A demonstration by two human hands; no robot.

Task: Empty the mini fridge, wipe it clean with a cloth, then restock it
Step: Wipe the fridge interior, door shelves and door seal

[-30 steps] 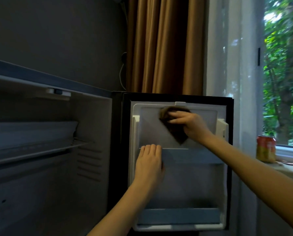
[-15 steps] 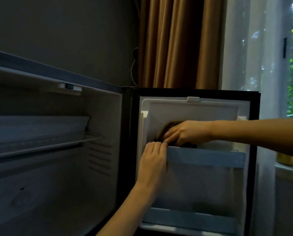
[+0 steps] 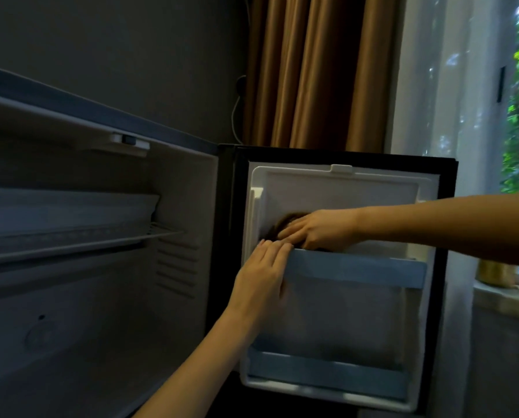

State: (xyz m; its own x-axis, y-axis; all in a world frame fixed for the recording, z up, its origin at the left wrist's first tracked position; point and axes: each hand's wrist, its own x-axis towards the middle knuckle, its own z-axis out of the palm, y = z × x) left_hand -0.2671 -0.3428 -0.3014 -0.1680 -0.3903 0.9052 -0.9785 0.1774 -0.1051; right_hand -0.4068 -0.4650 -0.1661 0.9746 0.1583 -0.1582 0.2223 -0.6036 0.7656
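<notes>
The mini fridge stands open, its bare white cavity (image 3: pixel 107 297) on the left and its door liner (image 3: pixel 342 191) facing me on the right. My right hand (image 3: pixel 318 229) presses a dark brown cloth (image 3: pixel 285 223) flat against the liner's lower left, just above the upper door shelf (image 3: pixel 357 268). Most of the cloth is hidden under the hand. My left hand (image 3: pixel 261 279) rests flat on the left end of that shelf, fingers straight, steadying the door.
A wire shelf (image 3: pixel 80 242) crosses the fridge cavity. A lower door shelf (image 3: pixel 327 374) sits near the door's bottom. Brown curtains (image 3: pixel 312 70) hang behind the door. A can (image 3: pixel 493 273) stands on the windowsill (image 3: pixel 505 297) at right.
My right hand has drawn the cloth down and left across the door liner, from near the top to just above the upper shelf. My left hand has stayed on the shelf.
</notes>
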